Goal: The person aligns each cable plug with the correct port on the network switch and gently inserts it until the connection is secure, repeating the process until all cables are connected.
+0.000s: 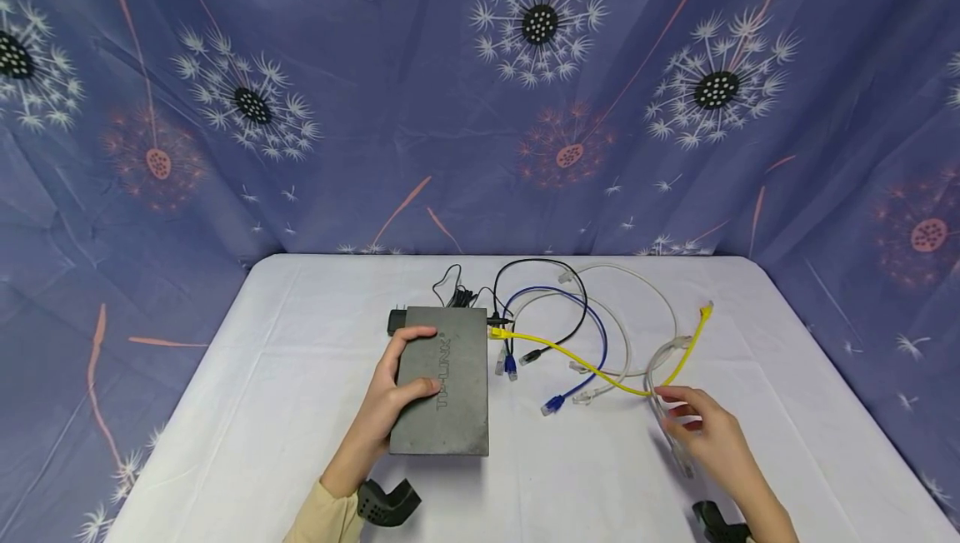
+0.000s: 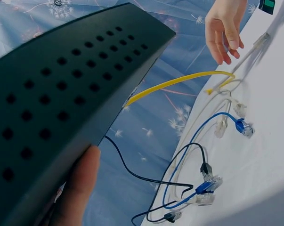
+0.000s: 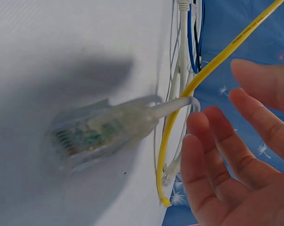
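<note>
My left hand point(image 1: 401, 389) grips a dark grey TP-LINK network switch point(image 1: 461, 401) by its left side, thumb and a finger on its top. In the left wrist view the switch's vented side point(image 2: 71, 89) fills the left. A yellow network cable point(image 1: 592, 371) runs from the switch's right edge across to the right. By its far stretch is my right hand point(image 1: 705, 435), fingers loosely bent and thumb apart from them. A grey network cable point(image 3: 172, 107) passes just beyond the fingertips, its clear plug point(image 3: 104, 134) hanging free close over the table.
Behind the switch lies a bundled thin black cord point(image 1: 461, 297), with a black power adapter point(image 1: 395, 321) beside it. Blue point(image 1: 603, 335), black point(image 1: 542, 260) and pale grey network cables point(image 1: 652, 285) loop over the white table point(image 1: 570, 485). A patterned blue curtain point(image 1: 420, 110) hangs behind.
</note>
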Demonstrator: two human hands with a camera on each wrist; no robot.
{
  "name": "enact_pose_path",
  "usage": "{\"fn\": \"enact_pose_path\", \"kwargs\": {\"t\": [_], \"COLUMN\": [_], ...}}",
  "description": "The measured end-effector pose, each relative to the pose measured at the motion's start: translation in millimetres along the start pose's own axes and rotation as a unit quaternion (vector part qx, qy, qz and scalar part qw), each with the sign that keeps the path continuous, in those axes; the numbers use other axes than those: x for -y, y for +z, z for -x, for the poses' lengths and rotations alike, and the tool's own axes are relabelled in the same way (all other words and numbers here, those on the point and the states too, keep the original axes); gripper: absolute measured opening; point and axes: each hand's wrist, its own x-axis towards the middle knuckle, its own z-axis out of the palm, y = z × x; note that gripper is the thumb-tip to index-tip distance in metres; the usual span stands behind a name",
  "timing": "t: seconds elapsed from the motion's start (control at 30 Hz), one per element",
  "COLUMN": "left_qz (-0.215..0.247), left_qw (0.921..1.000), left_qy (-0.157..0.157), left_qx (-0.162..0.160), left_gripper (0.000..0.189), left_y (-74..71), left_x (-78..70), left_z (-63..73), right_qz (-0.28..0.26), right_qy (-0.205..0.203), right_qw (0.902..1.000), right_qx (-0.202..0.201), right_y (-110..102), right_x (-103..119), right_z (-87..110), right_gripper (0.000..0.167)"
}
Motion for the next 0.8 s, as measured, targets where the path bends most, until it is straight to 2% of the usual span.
{"fn": "enact_pose_path", "kwargs": {"t": [0.27, 0.57, 0.8], "left_qz": [-0.005, -0.006, -0.004], "left_qw": [1.0, 1.0, 0.9999], "left_qy": [0.0, -0.003, -0.013], "left_qx": [-0.002, -0.005, -0.004], "left_gripper": [0.061, 0.061, 0.061], "left_y": [0.2, 1.0, 1.2], "left_x": [0.4, 0.5, 0.6], "left_z": [0.6, 1.0, 1.6], "right_qz": [0.004, 0.019, 0.022], "right_qy": [0.006, 0.05, 0.018], "right_qw": [0.9997, 0.9967, 0.9987], "right_qx": [0.023, 0.061, 0.041], "right_y": [2.2, 3.7, 6.5], "right_x": [-5.8, -9.7, -12.5], "right_z": [4.2, 5.7, 5.7], "right_gripper": [0.042, 0.037, 0.037]}}
